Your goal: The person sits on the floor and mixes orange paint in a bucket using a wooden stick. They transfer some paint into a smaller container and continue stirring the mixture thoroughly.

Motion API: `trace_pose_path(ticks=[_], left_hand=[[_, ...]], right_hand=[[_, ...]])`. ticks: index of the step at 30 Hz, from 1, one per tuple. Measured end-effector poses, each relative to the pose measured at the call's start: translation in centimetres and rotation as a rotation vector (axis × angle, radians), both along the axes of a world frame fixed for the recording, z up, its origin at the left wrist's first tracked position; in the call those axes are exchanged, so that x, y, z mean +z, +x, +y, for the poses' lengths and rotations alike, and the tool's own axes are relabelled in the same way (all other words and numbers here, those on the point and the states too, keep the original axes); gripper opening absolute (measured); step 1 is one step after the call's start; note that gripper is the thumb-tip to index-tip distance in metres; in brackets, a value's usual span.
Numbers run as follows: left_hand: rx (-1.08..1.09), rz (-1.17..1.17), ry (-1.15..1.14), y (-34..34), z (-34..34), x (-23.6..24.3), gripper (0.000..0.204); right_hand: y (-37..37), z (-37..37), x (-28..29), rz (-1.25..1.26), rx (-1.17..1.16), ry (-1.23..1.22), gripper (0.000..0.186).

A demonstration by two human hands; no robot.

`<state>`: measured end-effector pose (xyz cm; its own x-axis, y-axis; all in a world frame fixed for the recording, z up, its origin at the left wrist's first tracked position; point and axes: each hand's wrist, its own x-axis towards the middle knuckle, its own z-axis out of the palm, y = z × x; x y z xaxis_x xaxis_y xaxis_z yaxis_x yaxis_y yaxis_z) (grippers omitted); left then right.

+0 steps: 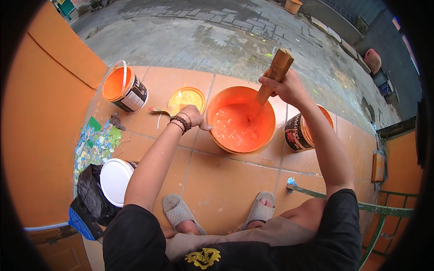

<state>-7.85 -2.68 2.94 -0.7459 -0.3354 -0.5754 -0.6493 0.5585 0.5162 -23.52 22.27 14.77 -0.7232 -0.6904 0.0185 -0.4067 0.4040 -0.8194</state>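
- Nearest me, a white lid (115,180) lies on the tiled floor (217,180) beside a black bag (91,198).
- My left hand (195,117) curls against the rim of the big orange bucket (240,118), steadying it.
- My right hand (285,88) has its grip closed around a wooden stick (274,77) dipped in the bucket's orange paint.
- Right of it stands a small paint can (298,133).
- Further left sit a yellow lid (186,99) and an orange-filled pail (124,89).
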Motion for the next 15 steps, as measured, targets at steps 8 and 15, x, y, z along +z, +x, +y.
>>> trace_pose_path(ticks=[8, 15], left_hand=[[-0.027, -0.04, -0.022, 0.4, -0.4, 0.6, 0.049], [-0.005, -0.02, -0.011, 0.1, -0.4, -0.2, 0.049]], right_hand=[[5.9, -3.5, -1.7, 0.088, 0.302, -0.16, 0.021], [1.9, 0.4, 0.7, -0.155, 0.075, 0.127, 0.023]])
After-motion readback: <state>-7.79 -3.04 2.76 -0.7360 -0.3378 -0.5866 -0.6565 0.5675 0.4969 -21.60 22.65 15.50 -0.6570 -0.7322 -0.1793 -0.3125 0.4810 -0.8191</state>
